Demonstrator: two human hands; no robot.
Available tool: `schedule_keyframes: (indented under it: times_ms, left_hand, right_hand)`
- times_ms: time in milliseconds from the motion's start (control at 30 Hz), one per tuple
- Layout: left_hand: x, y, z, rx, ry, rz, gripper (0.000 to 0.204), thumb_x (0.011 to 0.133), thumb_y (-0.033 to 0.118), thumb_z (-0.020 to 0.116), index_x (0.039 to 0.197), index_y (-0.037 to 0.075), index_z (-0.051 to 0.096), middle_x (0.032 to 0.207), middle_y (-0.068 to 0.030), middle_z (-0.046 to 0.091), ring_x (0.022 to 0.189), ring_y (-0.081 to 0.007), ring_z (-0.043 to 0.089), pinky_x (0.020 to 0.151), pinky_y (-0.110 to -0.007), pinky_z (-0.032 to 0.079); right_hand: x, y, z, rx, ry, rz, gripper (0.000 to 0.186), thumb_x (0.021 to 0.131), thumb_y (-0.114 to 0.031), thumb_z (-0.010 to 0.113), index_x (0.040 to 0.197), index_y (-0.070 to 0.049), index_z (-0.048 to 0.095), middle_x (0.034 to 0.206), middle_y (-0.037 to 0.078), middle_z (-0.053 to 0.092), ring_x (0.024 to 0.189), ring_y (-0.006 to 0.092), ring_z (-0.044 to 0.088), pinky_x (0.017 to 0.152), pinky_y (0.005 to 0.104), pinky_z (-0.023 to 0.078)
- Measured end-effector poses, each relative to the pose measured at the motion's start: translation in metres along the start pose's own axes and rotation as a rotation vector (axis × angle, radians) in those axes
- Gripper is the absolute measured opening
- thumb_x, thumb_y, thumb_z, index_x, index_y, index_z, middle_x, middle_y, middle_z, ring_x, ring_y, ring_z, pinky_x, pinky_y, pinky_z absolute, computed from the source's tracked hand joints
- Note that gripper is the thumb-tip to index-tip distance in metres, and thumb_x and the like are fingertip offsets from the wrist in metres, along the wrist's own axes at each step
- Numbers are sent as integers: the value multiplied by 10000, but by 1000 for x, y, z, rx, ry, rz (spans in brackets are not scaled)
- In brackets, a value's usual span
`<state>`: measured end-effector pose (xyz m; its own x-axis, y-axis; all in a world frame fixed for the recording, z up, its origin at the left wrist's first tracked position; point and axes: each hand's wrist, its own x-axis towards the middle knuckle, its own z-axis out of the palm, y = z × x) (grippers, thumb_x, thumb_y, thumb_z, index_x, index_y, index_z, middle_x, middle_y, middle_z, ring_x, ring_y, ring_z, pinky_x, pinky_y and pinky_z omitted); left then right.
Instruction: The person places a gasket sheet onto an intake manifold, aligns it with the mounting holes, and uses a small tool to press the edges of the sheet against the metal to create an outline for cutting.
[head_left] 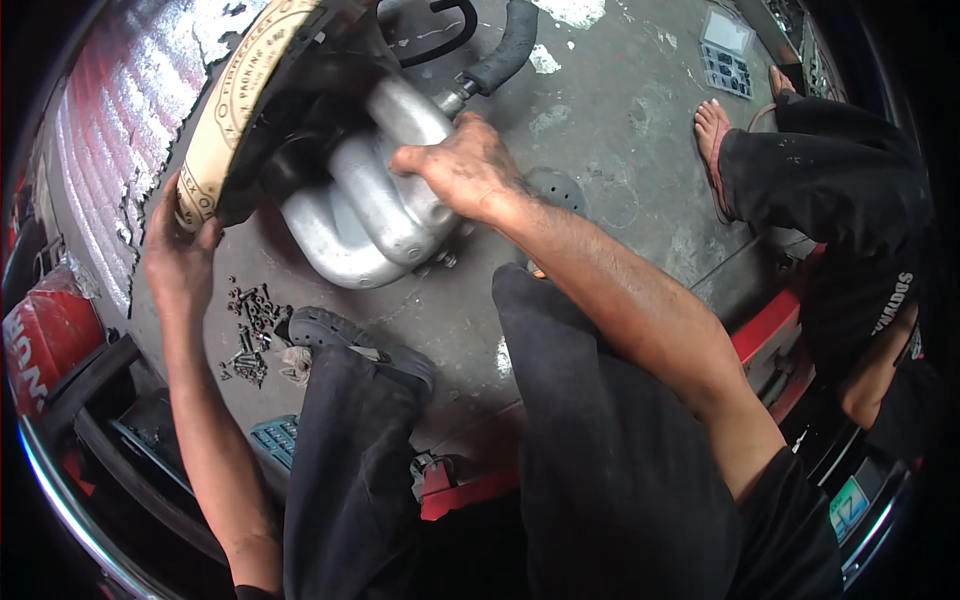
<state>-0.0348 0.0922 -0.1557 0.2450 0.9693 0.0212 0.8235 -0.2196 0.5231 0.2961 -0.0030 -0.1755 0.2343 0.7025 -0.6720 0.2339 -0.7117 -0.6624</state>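
Observation:
My left hand [180,255] is closed on the lower edge of a tan, printed gasket paper sheet [215,145], pinching it between thumb and fingers. The sheet curves up over the dark side of a silver cast-metal intake manifold [365,215] with several bent pipes. My right hand [465,165] grips the manifold's right side, thumb across the top and the other fingers partly hidden. A black hose [505,50] ends at a metal fitting beside that hand. The manifold's far side is blurred and partly covered by the sheet.
Loose bolts and nuts [250,335] lie near my left shoe [335,330]. A crumpled silver foil sheet [110,150] spreads at the left. Another person's foot [712,135] and an open small-parts case [727,65] are at the right. Red metal [470,490] runs low in front.

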Motion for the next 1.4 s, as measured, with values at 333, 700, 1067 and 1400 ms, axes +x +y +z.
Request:
schedule_keyframes:
  times_ms: [333, 700, 1067, 1400]
  left_hand:
    - [38, -37, -26, 102, 501, 73, 274, 1008, 153, 640, 1204, -29, 703, 1054, -158, 762, 956, -173, 687, 894, -304, 524]
    - [-5, -17, -163, -514, 1107, -195, 272, 1031, 130, 553, 1168, -83, 652, 1062, -127, 712, 910, -184, 681, 797, -300, 542]
    - [-24, -63, -174, -650, 1308, -84, 240, 891, 102, 680, 1068, -58, 657, 902, -95, 681, 742, -177, 632, 677, -294, 516]
    - [-77, -40, -257, 250, 1294, -239, 284, 981, 164, 592, 1106, -60, 713, 1102, -187, 719, 974, -262, 681, 906, -335, 539]
  right_hand:
    - [5, -9, 10, -154, 22, -37, 950, 715, -476, 815, 1366, 137, 495, 1345, 320, 604, 1285, 398, 587, 1101, 413, 458]
    - [-23, -6, 10, 47, -51, -25, 872, 669, -374, 796, 1349, 112, 545, 1172, 261, 691, 1063, 347, 678, 965, 403, 514]
    - [-81, 9, -1, 51, -71, 143, 793, 716, -351, 779, 1299, 139, 560, 1076, 239, 687, 923, 306, 689, 845, 383, 546]
    - [-112, 62, -23, -78, -207, 248, 1033, 742, -413, 837, 1442, 156, 334, 1276, 244, 629, 1180, 310, 608, 1052, 375, 466]
